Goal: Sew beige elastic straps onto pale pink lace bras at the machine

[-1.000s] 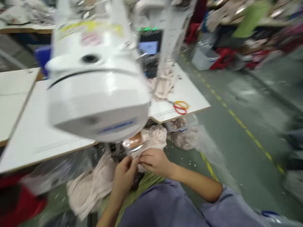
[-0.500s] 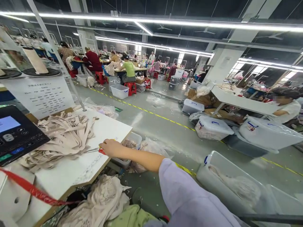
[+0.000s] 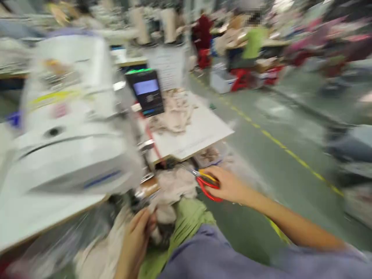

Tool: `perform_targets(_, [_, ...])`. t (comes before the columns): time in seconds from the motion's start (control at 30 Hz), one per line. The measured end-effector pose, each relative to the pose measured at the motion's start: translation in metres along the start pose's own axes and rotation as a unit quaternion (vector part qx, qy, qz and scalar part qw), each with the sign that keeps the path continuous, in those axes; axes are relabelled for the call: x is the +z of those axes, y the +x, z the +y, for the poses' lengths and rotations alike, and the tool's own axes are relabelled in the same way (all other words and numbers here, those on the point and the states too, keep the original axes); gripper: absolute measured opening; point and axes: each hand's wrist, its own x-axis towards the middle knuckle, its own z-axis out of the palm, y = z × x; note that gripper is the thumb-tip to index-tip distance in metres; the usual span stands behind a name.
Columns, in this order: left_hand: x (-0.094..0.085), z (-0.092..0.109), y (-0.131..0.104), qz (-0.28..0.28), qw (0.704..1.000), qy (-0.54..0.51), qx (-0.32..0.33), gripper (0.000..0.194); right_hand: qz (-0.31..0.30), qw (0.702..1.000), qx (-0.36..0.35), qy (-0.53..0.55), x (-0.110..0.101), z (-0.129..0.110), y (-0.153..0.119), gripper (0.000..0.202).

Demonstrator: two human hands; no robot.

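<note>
My right hand [image 3: 225,184] grips a pair of scissors [image 3: 209,186] with red and yellow handles, the blades pointing left over my lap. My left hand [image 3: 138,230] is lower and further left, its fingers closed on the edge of cream fabric [image 3: 177,184] that lies bunched beneath the table edge. Motion blur hides the exact grip. Left of my hands stands a large white sewing machine [image 3: 78,128]. Beyond the fabric, a heap of beige strips [image 3: 174,114] rests on a white tabletop [image 3: 203,128].
A dark control panel [image 3: 147,91] with a lit screen stands beside the strips. Under the table corner is a bin [image 3: 210,155] of beige pieces. A yellow line [image 3: 276,141] crosses the floor at right. Co-workers sit at tables further back.
The view has swung left and down, bringing the sewing machine and my left hand into sight. My right hand has drawn the scissors back from the tabletop strips towards my lap.
</note>
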Motion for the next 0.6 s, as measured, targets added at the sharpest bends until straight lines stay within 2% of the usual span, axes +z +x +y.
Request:
perform_targets(0.03, [-0.003, 0.000, -0.003, 0.010, 1.000, -0.024, -0.015, 0.052, -0.008, 0.999, -0.022, 0.029, 0.011, -0.004, -0.011, 0.040])
perform_targets(0.1, [-0.005, 0.002, -0.002, -0.029, 0.999, -0.035, 0.011, 0.048, -0.034, 0.994, -0.083, 0.063, 0.032, -0.012, -0.025, 0.032])
perform_targets(0.23, [-0.009, 0.004, -0.001, -0.011, 0.999, -0.041, 0.011, 0.041, -0.044, 0.985, -0.136, 0.092, 0.062, -0.038, -0.030, 0.023])
perform_targets(0.4, [-0.012, 0.001, -0.006, -0.026, 0.999, -0.031, 0.023, 0.037, -0.055, 0.983, -0.154, 0.084, 0.074, -0.057, -0.009, 0.028])
perform_targets(0.6, [-0.014, 0.002, -0.006, -0.021, 1.000, -0.015, 0.018, 0.025, -0.090, 0.975, -0.175, 0.103, 0.075, -0.053, 0.003, 0.028])
